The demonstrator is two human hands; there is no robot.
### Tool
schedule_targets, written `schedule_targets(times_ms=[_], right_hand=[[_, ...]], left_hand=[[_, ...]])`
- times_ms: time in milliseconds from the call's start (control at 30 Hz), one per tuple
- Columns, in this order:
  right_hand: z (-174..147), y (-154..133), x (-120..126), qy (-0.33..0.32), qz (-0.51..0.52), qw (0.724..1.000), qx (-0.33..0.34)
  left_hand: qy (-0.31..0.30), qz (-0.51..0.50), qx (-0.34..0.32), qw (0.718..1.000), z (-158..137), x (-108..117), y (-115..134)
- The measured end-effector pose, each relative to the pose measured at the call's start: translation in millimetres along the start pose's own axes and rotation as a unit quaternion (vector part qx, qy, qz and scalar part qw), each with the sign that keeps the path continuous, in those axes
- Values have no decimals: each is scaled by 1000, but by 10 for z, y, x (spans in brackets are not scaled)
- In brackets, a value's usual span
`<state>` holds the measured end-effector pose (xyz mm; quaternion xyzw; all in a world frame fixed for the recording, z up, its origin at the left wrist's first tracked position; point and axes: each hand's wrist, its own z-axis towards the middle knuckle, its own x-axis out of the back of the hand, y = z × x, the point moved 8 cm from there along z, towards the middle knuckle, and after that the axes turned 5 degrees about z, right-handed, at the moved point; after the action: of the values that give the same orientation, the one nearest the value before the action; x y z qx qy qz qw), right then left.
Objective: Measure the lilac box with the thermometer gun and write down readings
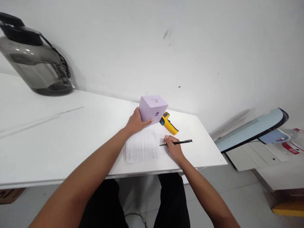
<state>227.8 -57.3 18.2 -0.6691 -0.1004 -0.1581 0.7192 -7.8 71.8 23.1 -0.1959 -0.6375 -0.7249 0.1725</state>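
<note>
Now, from my remote seat, I have just the head view, looking down at a white desk [71, 136] that runs from the left edge to right of centre in the frame. Near the centre, my left hand [137, 121] has hold of a lilac box [154, 110]: the thumb lies along the lower front, while the other fingers are mostly hidden behind the left side, spread only as far as the box's width. The box sits tilted in the grip, a small dark figure on its front and a small mark on top; I cannot tell whether it touches the desk.

Lower and to the right, my right hand [174, 148] pinches a black pen [185, 142], its fingers closed around the barrel. The pen points left, with its tip at the right side of some handwritten sheets [142, 148]; I cannot tell if it touches them, and the writing is too blurred to read. Just beside the box, partly hidden by it, a yellow infrared thermometer [171, 127] lies on the desk.

At the upper left stands a big grey see-through water bottle [35, 68] with a black lid, partly filled. Black trousers [173, 196] show at bottom centre, below the desk's edge.
</note>
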Motion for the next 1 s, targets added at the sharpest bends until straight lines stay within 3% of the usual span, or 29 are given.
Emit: schedule_targets(times_ms=[300, 533, 867, 1000], right_hand=[[6, -5, 58, 81, -2, 996, 37], [63, 43, -42, 46, -48, 998, 21], [75, 27, -173, -6, -106, 993, 59], [272, -111, -136, 17, -214, 975, 53]], left_hand=[[4, -5, -3, 1000, -3, 9, 11], [11, -6, -7, 1000, 2, 13, 6], [10, -74, -11, 997, -4, 4, -25], [27, -75, -1, 997, 12, 21, -75]])
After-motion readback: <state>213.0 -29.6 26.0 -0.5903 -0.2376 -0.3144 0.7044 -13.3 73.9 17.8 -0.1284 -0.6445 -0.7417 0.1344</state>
